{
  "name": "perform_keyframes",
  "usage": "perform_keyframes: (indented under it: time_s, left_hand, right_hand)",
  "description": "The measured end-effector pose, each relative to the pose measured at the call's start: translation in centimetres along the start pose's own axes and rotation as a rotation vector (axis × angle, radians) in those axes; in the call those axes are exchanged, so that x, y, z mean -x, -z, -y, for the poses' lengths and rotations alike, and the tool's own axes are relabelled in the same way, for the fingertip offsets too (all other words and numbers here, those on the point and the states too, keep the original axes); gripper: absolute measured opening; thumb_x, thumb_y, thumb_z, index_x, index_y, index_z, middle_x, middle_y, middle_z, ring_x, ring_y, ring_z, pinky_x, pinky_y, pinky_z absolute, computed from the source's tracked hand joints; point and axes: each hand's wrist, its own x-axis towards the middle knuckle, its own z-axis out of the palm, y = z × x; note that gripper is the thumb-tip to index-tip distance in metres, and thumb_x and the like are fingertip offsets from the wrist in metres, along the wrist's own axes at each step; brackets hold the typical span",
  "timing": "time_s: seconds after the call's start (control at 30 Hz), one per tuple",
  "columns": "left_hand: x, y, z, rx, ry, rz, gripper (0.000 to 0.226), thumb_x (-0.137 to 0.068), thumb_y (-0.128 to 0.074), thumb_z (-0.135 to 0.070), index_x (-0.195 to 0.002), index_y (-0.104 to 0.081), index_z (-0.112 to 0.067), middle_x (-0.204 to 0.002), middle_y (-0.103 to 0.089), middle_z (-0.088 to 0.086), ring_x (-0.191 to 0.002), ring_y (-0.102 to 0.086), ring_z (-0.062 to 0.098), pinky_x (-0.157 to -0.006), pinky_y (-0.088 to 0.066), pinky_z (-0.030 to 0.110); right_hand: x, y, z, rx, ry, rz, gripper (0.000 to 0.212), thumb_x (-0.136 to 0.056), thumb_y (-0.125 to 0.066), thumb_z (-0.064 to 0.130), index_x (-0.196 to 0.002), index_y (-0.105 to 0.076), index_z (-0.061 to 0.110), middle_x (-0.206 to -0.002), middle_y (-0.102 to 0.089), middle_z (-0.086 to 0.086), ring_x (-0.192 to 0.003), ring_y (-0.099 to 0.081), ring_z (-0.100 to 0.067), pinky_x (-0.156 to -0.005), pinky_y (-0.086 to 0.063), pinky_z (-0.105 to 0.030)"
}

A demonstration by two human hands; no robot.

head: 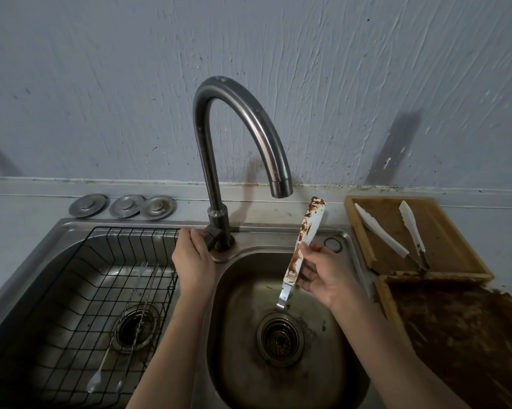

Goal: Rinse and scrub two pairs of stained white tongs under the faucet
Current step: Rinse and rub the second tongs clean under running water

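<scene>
My right hand grips a pair of white tongs smeared with brown stains, held upright over the right sink basin, its metal hinge end pointing down toward the drain. Its stained tips rise just right of the faucet spout, from which no water runs. At the faucet's base, my left hand grips the dark handle. A second pair of white tongs lies spread open on a wooden tray at the right.
A black wire rack holding thin metal utensils sits in the left basin. Three metal drain covers lie on the ledge behind it. A second wooden tray, smeared brown, lies at the front right.
</scene>
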Motion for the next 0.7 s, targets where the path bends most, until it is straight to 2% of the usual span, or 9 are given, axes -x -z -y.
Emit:
perform_keyframes:
  time_s: [0.07,0.17,0.43,0.7]
  left_hand:
    - [-0.06,0.02,0.03,0.0,-0.003,-0.008,0.034,-0.1,-0.032,-0.017,-0.089,-0.059,-0.001,-0.079,-0.061,0.005,-0.068,-0.054,0.019,-0.062,-0.038,0.027]
    - [-0.09,-0.01,0.13,-0.021,-0.005,-0.012,0.033,-0.1,-0.032,-0.017,-0.089,-0.059,-0.002,-0.079,-0.061,0.004,-0.068,-0.053,0.017,-0.06,-0.036,0.023]
    - [-0.22,0.1,0.77,0.013,-0.013,-0.055,0.033,-0.1,-0.032,-0.014,-0.093,-0.062,-0.003,-0.083,-0.065,0.007,-0.074,-0.057,0.019,-0.069,-0.043,0.03]
    - [0.18,0.23,0.71,0.023,0.022,-0.021,0.03,-0.1,-0.034,-0.016,-0.095,-0.06,-0.002,-0.086,-0.062,0.003,-0.075,-0.055,0.018,-0.068,-0.037,0.027]
  right_hand:
    - [0.13,0.03,0.09,-0.001,0.005,0.006,0.006,-0.087,-0.057,0.006,-0.087,-0.058,0.013,-0.086,-0.063,-0.007,-0.086,-0.06,-0.022,-0.063,-0.046,-0.04]
    - [0.26,0.07,0.16,-0.006,0.006,0.01,0.007,-0.087,-0.057,0.006,-0.088,-0.058,0.013,-0.086,-0.063,-0.007,-0.086,-0.059,-0.022,-0.063,-0.046,-0.04]
    - [0.4,0.11,0.08,-0.012,0.004,0.014,0.008,-0.087,-0.057,0.006,-0.093,-0.06,0.011,-0.092,-0.064,-0.008,-0.091,-0.06,-0.023,-0.065,-0.047,-0.041]
    - [0.4,-0.15,-0.04,-0.012,0.009,0.016,0.008,-0.087,-0.057,0.005,-0.089,-0.059,0.012,-0.089,-0.063,-0.008,-0.088,-0.059,-0.023,-0.066,-0.047,-0.042]
